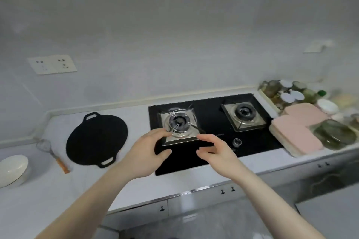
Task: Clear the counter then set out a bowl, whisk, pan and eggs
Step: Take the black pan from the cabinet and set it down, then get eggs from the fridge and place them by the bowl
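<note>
A flat black pan (96,139) with two loop handles lies on the white counter left of the hob. Beside it lies a whisk (50,152) with an orange handle. A white bowl (12,169) sits at the far left edge. My left hand (147,153) and my right hand (214,153) hover above the front of the black glass hob (211,120), near its left burner (179,124). Fingers of both hands are spread and loosely bent, facing each other, and they hold nothing. No eggs are in view.
The right burner (243,115) sits further back. A knob (237,142) is at the hob's front. Pink and cream boards (297,134), a glass lid (334,136) and several jars (287,93) crowd the right end. Wall sockets (52,65) are at the upper left.
</note>
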`<state>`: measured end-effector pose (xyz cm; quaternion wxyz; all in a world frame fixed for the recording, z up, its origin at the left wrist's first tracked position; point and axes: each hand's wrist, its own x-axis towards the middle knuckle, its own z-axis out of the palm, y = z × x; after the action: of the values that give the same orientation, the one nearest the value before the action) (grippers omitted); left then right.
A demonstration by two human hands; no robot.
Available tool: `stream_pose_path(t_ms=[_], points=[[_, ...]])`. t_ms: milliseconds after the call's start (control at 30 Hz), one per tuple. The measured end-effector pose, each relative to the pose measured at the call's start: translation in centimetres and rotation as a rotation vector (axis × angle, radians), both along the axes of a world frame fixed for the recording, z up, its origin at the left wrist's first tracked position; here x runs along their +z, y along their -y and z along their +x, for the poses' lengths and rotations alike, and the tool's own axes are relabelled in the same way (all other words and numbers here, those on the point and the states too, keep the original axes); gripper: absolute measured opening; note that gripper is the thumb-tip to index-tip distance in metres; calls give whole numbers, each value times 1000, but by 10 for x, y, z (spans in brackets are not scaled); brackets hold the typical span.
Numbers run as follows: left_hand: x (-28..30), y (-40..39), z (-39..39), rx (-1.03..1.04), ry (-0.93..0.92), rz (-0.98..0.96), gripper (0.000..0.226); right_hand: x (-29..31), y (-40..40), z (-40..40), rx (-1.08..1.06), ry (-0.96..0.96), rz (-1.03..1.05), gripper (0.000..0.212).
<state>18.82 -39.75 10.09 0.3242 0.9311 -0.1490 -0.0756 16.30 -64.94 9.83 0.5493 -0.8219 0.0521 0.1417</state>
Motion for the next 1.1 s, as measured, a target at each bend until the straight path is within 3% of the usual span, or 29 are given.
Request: stream_pose_path(t_ms=[167,600,1100], points=[[30,122,-2,-230,96,-6,47,18,116,-53,-218,135,-53,43],[66,355,-13,-719,201,16,47,39,297,-177,-670,221,-149,42],[65,565,36,-988,152,-104,44,51,447,-190,-975,214,-240,44]])
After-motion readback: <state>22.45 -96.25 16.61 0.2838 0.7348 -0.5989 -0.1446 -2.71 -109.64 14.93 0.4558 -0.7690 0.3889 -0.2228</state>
